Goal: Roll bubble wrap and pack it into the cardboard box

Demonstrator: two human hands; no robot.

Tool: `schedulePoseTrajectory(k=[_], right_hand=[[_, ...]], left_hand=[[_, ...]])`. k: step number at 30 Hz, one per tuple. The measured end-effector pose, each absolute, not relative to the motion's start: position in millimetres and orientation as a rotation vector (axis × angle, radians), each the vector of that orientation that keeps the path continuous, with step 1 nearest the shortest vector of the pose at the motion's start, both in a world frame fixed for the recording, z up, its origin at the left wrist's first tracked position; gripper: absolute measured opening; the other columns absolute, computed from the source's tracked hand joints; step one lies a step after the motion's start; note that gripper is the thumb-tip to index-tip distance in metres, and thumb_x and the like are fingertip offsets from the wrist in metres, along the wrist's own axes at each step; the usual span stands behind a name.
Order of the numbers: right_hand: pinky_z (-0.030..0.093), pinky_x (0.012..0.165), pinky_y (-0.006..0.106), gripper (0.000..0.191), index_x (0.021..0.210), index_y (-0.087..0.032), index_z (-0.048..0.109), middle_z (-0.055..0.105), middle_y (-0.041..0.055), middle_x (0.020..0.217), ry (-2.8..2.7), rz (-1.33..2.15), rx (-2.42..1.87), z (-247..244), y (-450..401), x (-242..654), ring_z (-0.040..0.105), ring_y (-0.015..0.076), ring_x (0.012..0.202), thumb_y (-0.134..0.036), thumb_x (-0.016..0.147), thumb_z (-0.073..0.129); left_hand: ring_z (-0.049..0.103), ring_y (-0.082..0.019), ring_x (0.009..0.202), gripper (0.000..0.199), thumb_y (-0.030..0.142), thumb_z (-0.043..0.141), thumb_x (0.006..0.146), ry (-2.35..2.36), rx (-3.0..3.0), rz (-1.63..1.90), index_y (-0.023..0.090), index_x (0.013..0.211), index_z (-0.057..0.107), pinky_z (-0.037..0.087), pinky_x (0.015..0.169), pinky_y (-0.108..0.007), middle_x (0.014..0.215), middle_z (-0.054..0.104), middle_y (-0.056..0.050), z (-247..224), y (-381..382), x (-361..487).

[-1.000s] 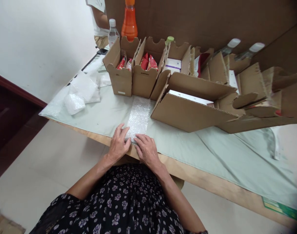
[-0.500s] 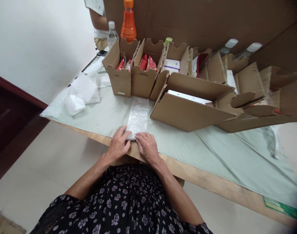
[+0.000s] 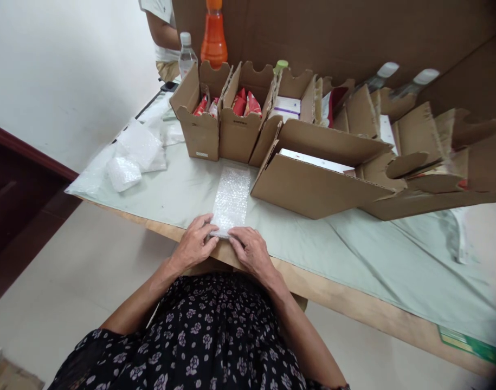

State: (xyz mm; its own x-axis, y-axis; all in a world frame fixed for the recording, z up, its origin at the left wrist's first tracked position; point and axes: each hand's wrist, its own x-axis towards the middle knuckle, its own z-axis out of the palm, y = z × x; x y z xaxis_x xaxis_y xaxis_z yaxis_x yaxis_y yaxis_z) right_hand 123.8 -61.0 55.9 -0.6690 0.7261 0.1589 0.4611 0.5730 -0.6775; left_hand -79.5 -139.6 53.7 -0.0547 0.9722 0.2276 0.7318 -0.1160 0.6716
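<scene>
A strip of clear bubble wrap lies lengthwise on the pale green cloth, its near end at the table's front edge. My left hand grips the left corner of that end between thumb and fingers. At the right corner, my right hand pinches the wrap in the same way. The near end looks folded or thicker; whether something lies inside it cannot be made out.
Cardboard bins with red packets and white boxes stand behind the wrap; a wide bin is at the right. More bubble wrap lies left. Bottles and a person's arm show at the back.
The near end of the bubble wrap has shifted slightly toward the table's front edge. Both hands stay on it, with the right fingers a little lower and closer together.
</scene>
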Motion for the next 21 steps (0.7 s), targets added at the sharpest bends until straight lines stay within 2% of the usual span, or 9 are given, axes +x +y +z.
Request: schedulePoseTrajectory(k=[3,6,10,13,18,21], right_hand=[[0.054,0.094,0.043,0.023,0.109,-0.022,0.077,0.080,0.0092,0.107,-2.382,0.859,-0.959,56,-58,122,0.072,0.0260,0.103,-0.023,0.100,0.055],[0.054,0.093,0.042,0.024,0.112,-0.022,0.076,0.080,0.0089,0.110,-2.321,0.804,-0.940,53,-60,121,0.072,0.0249,0.103,-0.024,0.101,0.055],[0.054,0.090,0.041,0.023,0.115,-0.022,0.073,0.078,0.0098,0.118,-2.145,0.535,-0.924,49,-68,126,0.071,0.0247,0.107,-0.021,0.101,0.055],[0.053,0.090,0.041,0.021,0.114,-0.022,0.072,0.077,0.0093,0.118,-2.065,0.378,-0.924,48,-73,131,0.070,0.0241,0.108,-0.017,0.101,0.056],[0.054,0.083,0.038,0.020,0.109,-0.024,0.073,0.078,0.0075,0.108,-2.134,0.372,-0.885,44,-74,130,0.072,0.0218,0.096,-0.017,0.102,0.056],[0.054,0.081,0.037,0.019,0.109,-0.021,0.073,0.077,0.0096,0.111,-2.178,0.355,-0.883,41,-73,126,0.071,0.0224,0.096,-0.017,0.101,0.056]], left_hand=[[0.063,-0.030,0.128,0.020,0.019,0.059,0.094,1.817,1.891,0.986,0.018,0.107,0.075,0.054,0.111,-0.051,0.134,0.067,-0.015,54,-139,-79],[0.065,-0.028,0.124,0.018,0.017,0.060,0.093,1.841,1.880,1.021,0.019,0.103,0.075,0.055,0.108,-0.047,0.129,0.070,-0.013,53,-136,-78],[0.067,-0.027,0.118,0.015,0.015,0.061,0.091,1.908,1.843,1.067,0.019,0.096,0.075,0.057,0.103,-0.044,0.120,0.072,-0.012,50,-128,-77],[0.066,-0.027,0.119,0.015,0.016,0.061,0.090,1.948,1.825,1.076,0.020,0.096,0.074,0.056,0.103,-0.043,0.121,0.071,-0.011,48,-125,-76],[0.066,-0.027,0.114,0.012,0.017,0.061,0.089,1.983,1.837,1.051,0.020,0.090,0.072,0.056,0.100,-0.041,0.117,0.071,-0.010,48,-119,-76],[0.067,-0.026,0.107,0.011,0.018,0.061,0.089,1.996,1.863,0.984,0.020,0.084,0.070,0.056,0.097,-0.041,0.111,0.072,-0.009,51,-114,-78]])
